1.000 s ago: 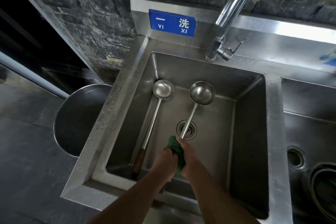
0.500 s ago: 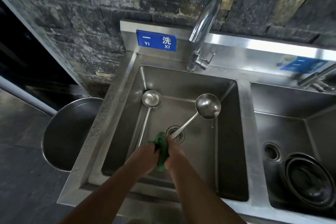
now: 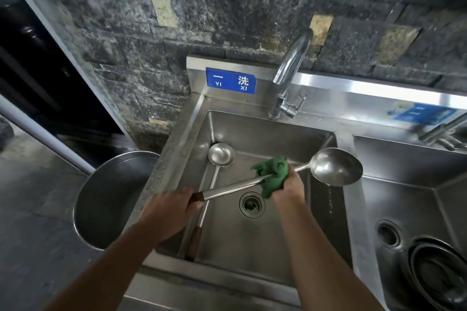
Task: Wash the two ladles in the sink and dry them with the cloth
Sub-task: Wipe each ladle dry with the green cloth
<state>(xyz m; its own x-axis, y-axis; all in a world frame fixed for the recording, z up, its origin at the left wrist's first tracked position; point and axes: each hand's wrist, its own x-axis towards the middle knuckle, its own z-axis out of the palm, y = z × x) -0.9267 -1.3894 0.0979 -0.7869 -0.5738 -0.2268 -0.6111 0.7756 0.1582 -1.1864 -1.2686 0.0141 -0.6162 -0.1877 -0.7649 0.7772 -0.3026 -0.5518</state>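
Ladle in hand [image 3: 336, 166]: held level above the left sink basin, steel bowl facing up out past the basin's right wall, long shaft running left and slightly down to a dark wooden grip; thin drips falling from the bowl's underside.
Left hand [image 3: 168, 212]: closed in a fist around the wooden end of the raised ladle's handle, above the basin's front-left part.
Right hand [image 3: 289, 185]: fingers curled tight, pinching a green cloth around the shaft close to the bowl.
Green cloth [image 3: 271, 174]: crumpled, wrapped over the shaft, loose folds sticking up to the left and hanging below the hand.
Second ladle [image 3: 220, 154]: lying in the basin along its left side, bowl up near the back-left corner, brown wooden handle end pointing to the front wall; passes beneath the raised ladle's handle.
Sink basin [image 3: 265, 129]: stainless steel, wet, round drain [image 3: 252, 204] in the floor below the cloth.
Faucet [image 3: 288, 78]: chrome, curved, mounted behind the basin at its back rim.
Blue sign [image 3: 230, 80]: on the backsplash, white characters above the letters YI XI.
Right basin [image 3: 404, 184]: holds stacked dark round bowls [image 3: 439, 280] at its front.
Round metal tub [image 3: 106, 199]: on the floor just left of the sink unit.
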